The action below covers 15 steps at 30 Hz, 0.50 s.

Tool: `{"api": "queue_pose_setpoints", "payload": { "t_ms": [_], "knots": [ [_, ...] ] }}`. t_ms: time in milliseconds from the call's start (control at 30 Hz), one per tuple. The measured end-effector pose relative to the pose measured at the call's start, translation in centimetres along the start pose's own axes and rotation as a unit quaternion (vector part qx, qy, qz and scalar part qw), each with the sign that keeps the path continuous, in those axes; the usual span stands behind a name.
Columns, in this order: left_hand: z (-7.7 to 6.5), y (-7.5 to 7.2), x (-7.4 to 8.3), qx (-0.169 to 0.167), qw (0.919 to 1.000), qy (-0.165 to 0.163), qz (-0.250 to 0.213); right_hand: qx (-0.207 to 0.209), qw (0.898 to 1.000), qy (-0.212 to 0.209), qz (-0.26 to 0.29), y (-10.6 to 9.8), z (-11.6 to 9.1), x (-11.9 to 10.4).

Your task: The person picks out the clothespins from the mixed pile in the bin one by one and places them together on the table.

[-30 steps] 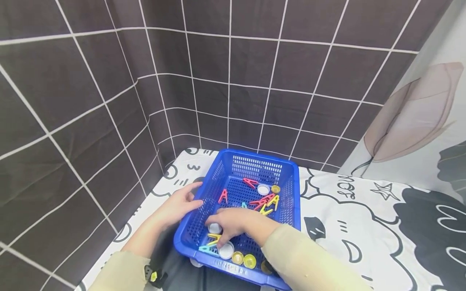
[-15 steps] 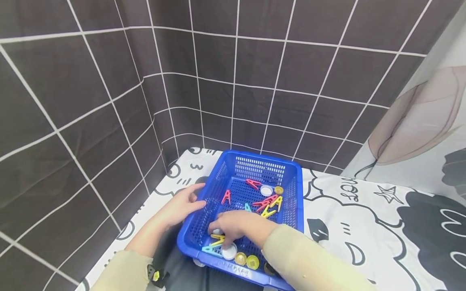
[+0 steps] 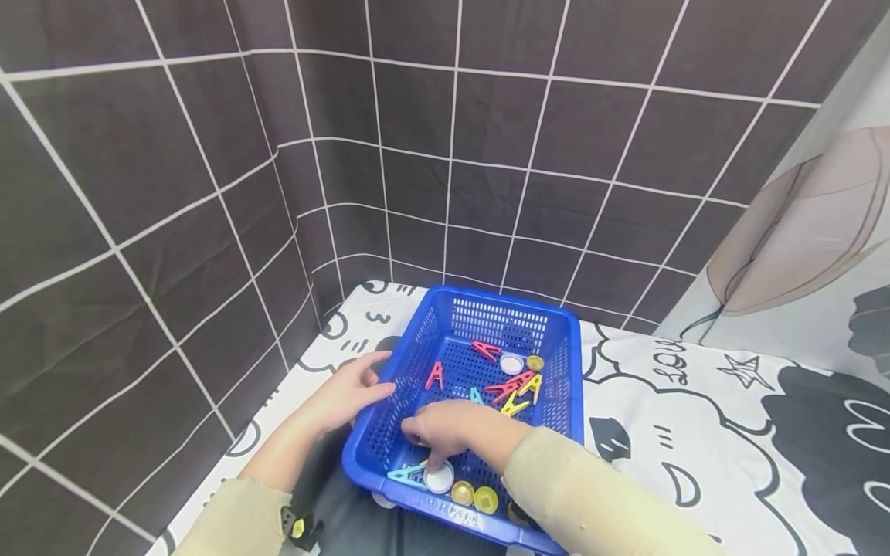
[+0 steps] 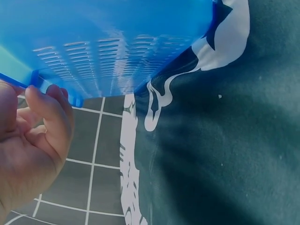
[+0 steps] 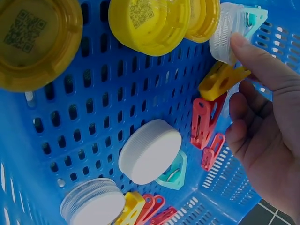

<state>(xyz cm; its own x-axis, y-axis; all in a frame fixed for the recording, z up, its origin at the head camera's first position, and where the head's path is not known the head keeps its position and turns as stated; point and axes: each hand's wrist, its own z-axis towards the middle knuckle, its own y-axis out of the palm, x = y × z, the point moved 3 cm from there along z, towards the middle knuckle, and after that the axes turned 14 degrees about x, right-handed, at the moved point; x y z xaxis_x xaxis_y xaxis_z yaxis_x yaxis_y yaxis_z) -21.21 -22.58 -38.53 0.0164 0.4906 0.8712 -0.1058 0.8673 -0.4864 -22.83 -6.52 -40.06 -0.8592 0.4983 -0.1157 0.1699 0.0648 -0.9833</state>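
Blue basket (image 3: 575, 363), long axis roughly twelve to six o'clock; the left hand (image 3: 348, 398) grips its rim near ten. Toward eight, partly beneath the right hand (image 3: 445, 428), lies a yellow clip (image 5: 218, 83), its long axis set two-to-eight in the right wrist view; whether that grip grasps it cannot be told. Contents include a turquoise clip (image 3: 405, 476) near seven, yellow caps (image 3: 485, 500) near six.

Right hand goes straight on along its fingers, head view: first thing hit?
Likely the left wall of the blue basket; depth is unclear, so the yellow clip by the right hand could come first.
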Motion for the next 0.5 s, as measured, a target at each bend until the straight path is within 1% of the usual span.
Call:
{"api": "queue_pose_setpoints", "payload": {
  "t_ms": [233,367,500],
  "knots": [
    [0.18,-0.11,-0.17,-0.010,0.9997,-0.007,-0.022,0.003,1.000,0.009,-0.008,-0.18,-0.04,-0.12],
    [0.20,-0.19,-0.31,-0.019,0.9993,-0.009,-0.030,0.005,1.000,0.001,-0.005,-0.32,-0.14,-0.29],
    [0.19,-0.24,-0.35,-0.021,0.9993,-0.008,-0.031,0.007,1.000,-0.007,0.006,-0.55,-0.28,-0.34]
  ]
}}
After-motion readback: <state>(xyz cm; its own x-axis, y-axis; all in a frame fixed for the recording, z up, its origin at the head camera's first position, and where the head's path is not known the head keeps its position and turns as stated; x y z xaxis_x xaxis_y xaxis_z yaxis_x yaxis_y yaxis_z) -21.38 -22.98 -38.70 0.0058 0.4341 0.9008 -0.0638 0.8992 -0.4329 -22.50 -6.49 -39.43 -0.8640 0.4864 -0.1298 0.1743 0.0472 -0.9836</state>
